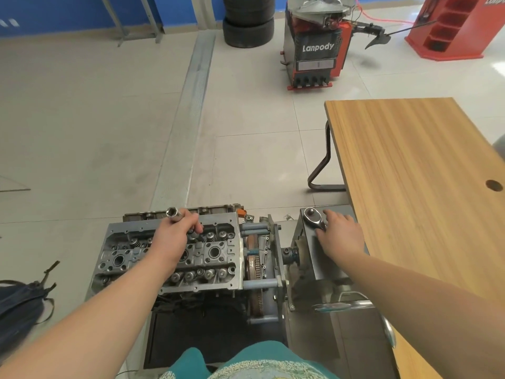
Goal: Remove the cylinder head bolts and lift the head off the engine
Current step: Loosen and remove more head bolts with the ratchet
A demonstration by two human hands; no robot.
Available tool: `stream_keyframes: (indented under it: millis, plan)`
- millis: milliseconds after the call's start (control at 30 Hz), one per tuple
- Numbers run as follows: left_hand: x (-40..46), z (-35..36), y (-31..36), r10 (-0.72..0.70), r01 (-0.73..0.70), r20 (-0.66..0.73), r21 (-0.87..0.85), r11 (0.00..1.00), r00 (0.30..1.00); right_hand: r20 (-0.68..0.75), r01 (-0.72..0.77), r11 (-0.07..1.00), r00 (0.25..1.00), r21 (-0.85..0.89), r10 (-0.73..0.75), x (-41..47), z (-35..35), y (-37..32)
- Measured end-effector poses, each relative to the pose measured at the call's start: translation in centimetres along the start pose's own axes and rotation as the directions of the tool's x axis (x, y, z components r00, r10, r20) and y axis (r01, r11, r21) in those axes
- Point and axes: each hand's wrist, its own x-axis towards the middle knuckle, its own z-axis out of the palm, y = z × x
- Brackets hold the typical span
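Observation:
The grey cylinder head sits on the engine, mounted on a stand, with valve springs and spark plug holes showing. Over its far middle, my left hand grips a long chrome socket extension; its open end points up and left, and its lower end sticks out below my fingers above the head. To the right, my right hand rests on a chrome ratchet that lies on the stand's dark box, fingers over its handle.
A wooden table stands at the right, close to the stand. The flywheel sits between head and stand. A dark bag lies on the floor at left. Stacked tyres and a red tyre machine stand far back.

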Motion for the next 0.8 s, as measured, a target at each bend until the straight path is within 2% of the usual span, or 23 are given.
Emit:
stream_keyframes:
  millis: [67, 167, 267, 333, 400, 467, 600, 733, 800]
  plan:
    - [0.2, -0.6, 0.0, 0.011, -0.013, 0.044, 0.044, 0.999, 0.999, -0.045, 0.035, 0.994, 0.999, 0.100, -0.030, -0.6, -2.6, -2.8]
    - [0.5, -2.2, 0.2, 0.017, -0.056, 0.208, 0.185, 0.981, 0.978, -0.106, 0.229, 0.945, 0.972, 0.235, -0.209, -1.8, -7.7, -10.1]
    - [1.0, -4.0, 0.5, 0.025, -0.145, 0.393, 0.279, 0.949, 0.919, -0.117, 0.485, 0.850, 0.875, 0.207, -0.470, -4.0, -12.6, -18.9]
    - [1.6, -4.9, 0.6, 0.035, -0.193, 0.432, 0.325, 0.926, 0.901, -0.002, 0.579, 0.809, 0.813, 0.101, -0.582, -5.4, -14.7, -24.2]
    - [2.2, -5.5, 0.9, 0.030, -0.226, 0.436, 0.406, 0.886, 0.900, 0.153, 0.606, 0.795, 0.790, -0.038, -0.594, -6.4, -15.4, -28.4]
    - [3.0, -6.0, 0.9, 0.020, -0.242, 0.431, 0.469, 0.850, 0.902, 0.242, 0.614, 0.775, 0.782, -0.147, -0.574, -6.9, -15.0, -31.3]
    - [4.2, -6.3, 0.7, 0.099, -0.339, 0.436, 0.517, 0.786, 0.894, 0.259, 0.578, 0.780, 0.812, -0.238, -0.523, -7.0, -14.0, -33.5]
    - [5.0, -7.5, -0.2, 0.129, -0.337, 0.519, 0.328, 0.882, 0.845, 0.301, 0.587, 0.772, 0.803, -0.246, -0.514, -7.1, -14.1, -34.1]
    - [5.2, -7.8, -0.5, 0.147, -0.362, 0.552, 0.303, 0.882, 0.821, 0.341, 0.614, 0.764, 0.774, -0.199, -0.533, -7.1, -14.6, -34.0]
